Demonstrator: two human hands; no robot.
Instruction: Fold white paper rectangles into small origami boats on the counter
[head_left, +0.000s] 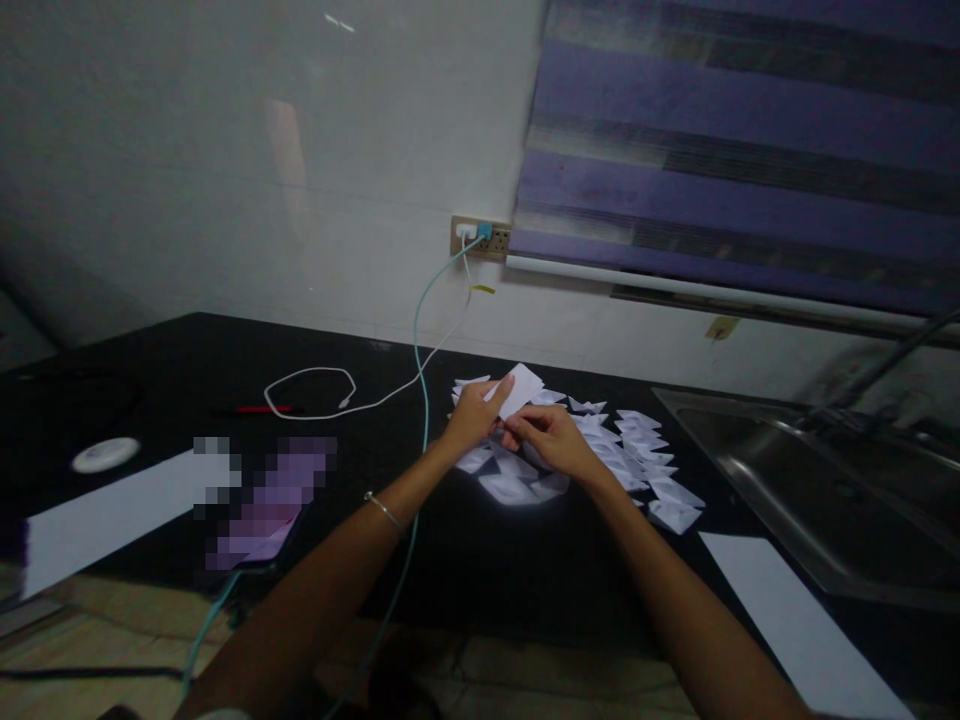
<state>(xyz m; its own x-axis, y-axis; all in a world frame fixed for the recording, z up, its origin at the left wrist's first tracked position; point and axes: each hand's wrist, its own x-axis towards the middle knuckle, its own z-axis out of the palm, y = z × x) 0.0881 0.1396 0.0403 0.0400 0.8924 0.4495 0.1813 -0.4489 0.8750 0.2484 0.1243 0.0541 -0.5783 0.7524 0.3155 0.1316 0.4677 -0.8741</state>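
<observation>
Between thumb and fingers, my left hand [475,412] grips a small white piece of paper [523,388] in front of me. My right hand [551,437] is closed at the lower edge of that same paper, its thumb and fingertips pinched together there. Under and around both hands lie many folded white paper pieces [514,488], some in a loose heap. More folded paper pieces [646,450] form overlapping rows to the right of my right hand. A bracelet circles my left wrist.
A steel sink [817,480] is set in the black counter [360,345] at right. White paper strips [795,620] lie right and left. A phone [277,510], a red pen [259,409], a white round object [106,455] and cables [418,350] from the wall socket [480,238] are on the left.
</observation>
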